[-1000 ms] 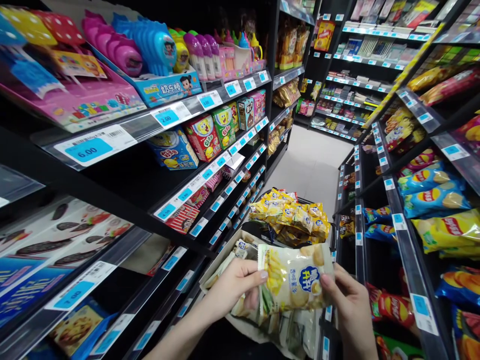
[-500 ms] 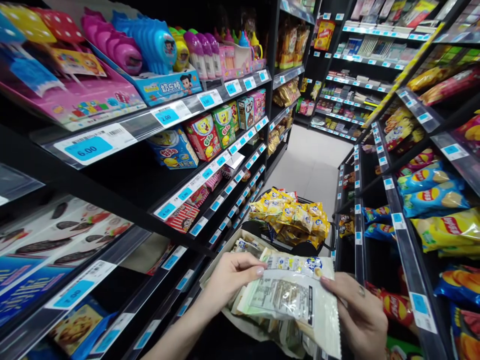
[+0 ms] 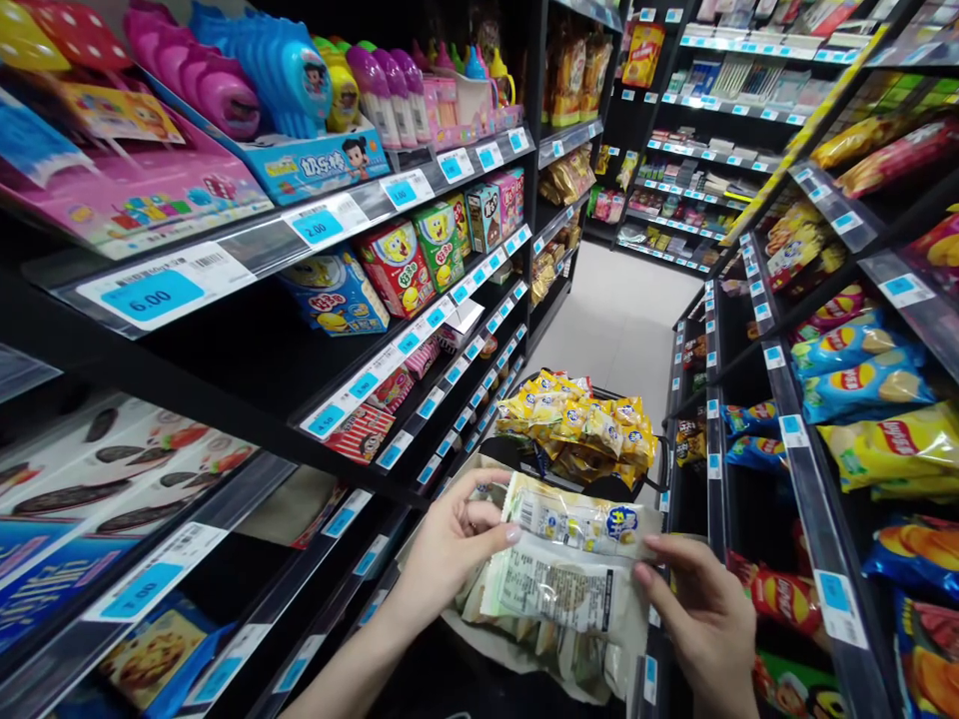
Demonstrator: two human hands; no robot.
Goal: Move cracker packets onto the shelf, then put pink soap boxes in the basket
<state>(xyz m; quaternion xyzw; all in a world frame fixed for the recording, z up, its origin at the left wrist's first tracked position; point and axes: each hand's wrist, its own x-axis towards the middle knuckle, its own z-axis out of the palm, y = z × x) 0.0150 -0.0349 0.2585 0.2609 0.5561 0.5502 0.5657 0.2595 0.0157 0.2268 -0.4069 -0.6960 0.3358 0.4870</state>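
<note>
Both my hands hold one pale snack packet [image 3: 569, 559] low in the aisle, tipped flat so its printed back faces up. My left hand [image 3: 450, 544] pinches its left edge. My right hand [image 3: 700, 619] grips its right edge from below. Under the packet sits an open box [image 3: 479, 639] with several similar pale packets. Just beyond it, a dark basket [image 3: 524, 454] carries a heap of yellow snack packets [image 3: 580, 424].
Black shelves line both sides of a narrow aisle. Toy candy and small boxes [image 3: 397, 265] fill the left shelves, with biscuit packs [image 3: 112, 469] lower down. Chip bags [image 3: 861, 369] fill the right shelves. A pale tiled floor [image 3: 614, 320] runs ahead to more shelving.
The packet has turned from front side facing me to lying flat, back side up. Both hands kept hold of it and the view dipped slightly.
</note>
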